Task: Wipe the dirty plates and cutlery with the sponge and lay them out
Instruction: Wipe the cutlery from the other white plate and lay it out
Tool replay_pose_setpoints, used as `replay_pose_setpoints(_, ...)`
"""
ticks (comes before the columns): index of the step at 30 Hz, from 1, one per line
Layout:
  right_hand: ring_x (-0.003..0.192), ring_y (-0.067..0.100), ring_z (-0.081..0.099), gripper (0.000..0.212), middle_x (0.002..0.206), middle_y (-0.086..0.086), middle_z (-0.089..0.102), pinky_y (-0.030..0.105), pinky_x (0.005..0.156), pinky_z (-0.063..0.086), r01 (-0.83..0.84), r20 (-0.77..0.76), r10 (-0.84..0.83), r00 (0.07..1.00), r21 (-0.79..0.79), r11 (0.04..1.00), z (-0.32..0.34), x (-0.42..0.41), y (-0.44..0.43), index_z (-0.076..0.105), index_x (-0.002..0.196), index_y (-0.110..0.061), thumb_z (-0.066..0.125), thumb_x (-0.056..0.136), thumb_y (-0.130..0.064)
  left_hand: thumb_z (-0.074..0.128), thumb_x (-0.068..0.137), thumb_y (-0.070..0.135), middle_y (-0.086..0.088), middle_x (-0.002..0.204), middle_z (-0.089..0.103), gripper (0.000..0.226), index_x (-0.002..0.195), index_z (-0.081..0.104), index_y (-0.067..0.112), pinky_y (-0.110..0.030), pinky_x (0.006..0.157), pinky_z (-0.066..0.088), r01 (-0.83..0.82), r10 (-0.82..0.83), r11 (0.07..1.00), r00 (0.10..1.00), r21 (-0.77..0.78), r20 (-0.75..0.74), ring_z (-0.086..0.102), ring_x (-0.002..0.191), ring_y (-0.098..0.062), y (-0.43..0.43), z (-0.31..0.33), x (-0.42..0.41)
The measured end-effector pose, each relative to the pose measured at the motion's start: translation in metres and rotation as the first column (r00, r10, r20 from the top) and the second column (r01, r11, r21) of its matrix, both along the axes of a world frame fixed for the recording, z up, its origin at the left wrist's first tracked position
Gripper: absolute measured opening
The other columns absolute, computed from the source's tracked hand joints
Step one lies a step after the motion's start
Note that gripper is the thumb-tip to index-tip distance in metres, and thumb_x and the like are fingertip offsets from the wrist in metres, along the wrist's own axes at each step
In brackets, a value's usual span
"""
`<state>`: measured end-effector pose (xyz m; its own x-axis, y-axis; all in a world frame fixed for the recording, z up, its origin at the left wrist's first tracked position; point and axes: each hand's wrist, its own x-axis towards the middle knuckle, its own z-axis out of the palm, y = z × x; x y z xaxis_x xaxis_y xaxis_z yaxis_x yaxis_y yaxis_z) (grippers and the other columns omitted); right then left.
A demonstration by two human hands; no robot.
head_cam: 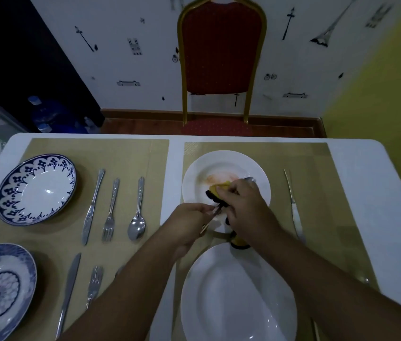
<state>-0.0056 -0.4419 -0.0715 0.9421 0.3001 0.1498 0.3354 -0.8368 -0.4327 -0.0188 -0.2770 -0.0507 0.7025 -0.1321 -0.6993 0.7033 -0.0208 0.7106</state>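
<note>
My right hand [246, 207] grips a yellow sponge [221, 188] with a dark scouring side, folded around a piece of metal cutlery [249, 179] whose end pokes out past my fingers. My left hand [189, 222] pinches the handle end of that same piece. Both hands hover over a round white plate [221, 163] with an orange smear on it. A clean-looking white oval plate [238, 303] lies nearer to me on the same mat. A knife [293, 205] lies to the right of the round plate.
On the left mat [120, 153] sit a blue-patterned bowl [37, 188] with a knife [93, 205], fork [110, 212] and spoon [137, 212], and nearer me a second blue plate [0, 291] with a knife [69, 291] and fork [94, 284]. A red chair [221, 50] stands beyond the table.
</note>
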Motion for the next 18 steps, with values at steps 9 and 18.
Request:
replay_pose_setpoints(9,0.105,0.022,0.043,0.044,0.107,0.006,0.046,0.023,0.080,0.035,0.332,-0.102,-0.321,0.941,0.121,0.935,0.001,0.022,-0.028,0.059,0.126,-0.013,0.054,0.085,0.002,0.044,0.099,-0.001,-0.006,0.070,0.059,0.024,0.103,0.067,0.005,-0.025,0.059,0.049,-0.019,0.026,0.998,0.993,0.066,-0.113,0.052,0.062,-0.016,-0.005,-0.003,-0.017)
replay_pose_setpoints(18,0.103,0.022,0.047,0.051,0.110,0.003,0.053,0.021,0.089,0.037,0.164,0.046,-0.178,0.983,0.219,0.962,0.013,-0.008,-0.009,0.059,0.128,-0.014,0.052,0.080,0.003,0.040,0.105,0.017,-0.007,0.075,0.051,0.030,0.113,0.066,0.004,-0.023,0.049,0.034,-0.104,0.099,0.994,0.980,-0.020,-0.175,0.041,0.053,-0.012,-0.014,0.013,-0.011)
